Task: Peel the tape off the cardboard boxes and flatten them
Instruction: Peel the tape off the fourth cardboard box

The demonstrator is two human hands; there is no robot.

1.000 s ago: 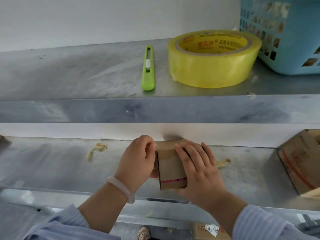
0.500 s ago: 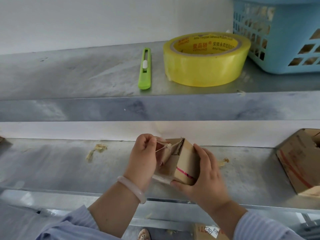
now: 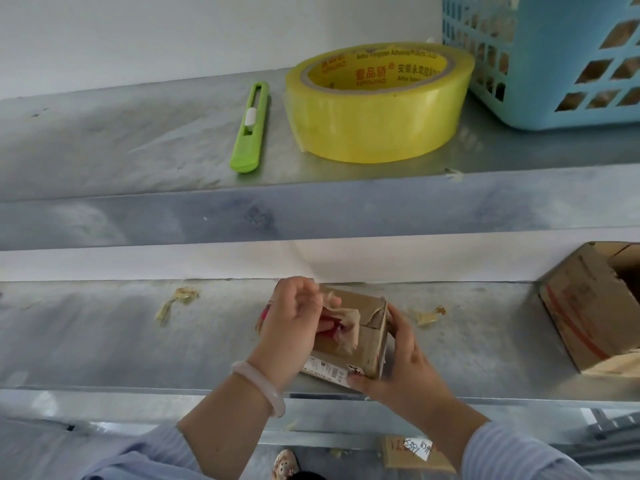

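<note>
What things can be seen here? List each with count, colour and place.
small box: one, brown, lower shelf, front
peeled tape: one strip, beige, crumpled on small box
large box: one, brown, lower shelf, right
tape scraps: two, yellowish, lower shelf
tape roll: one, yellow, upper shelf
knife: one, green, left of tape roll
basket: one, blue, upper shelf, right
cardboard piece: one, brown, below shelves
bracelet: one, pale, left wrist
left hand: pinches peeled tape
right hand: grips small box
</note>
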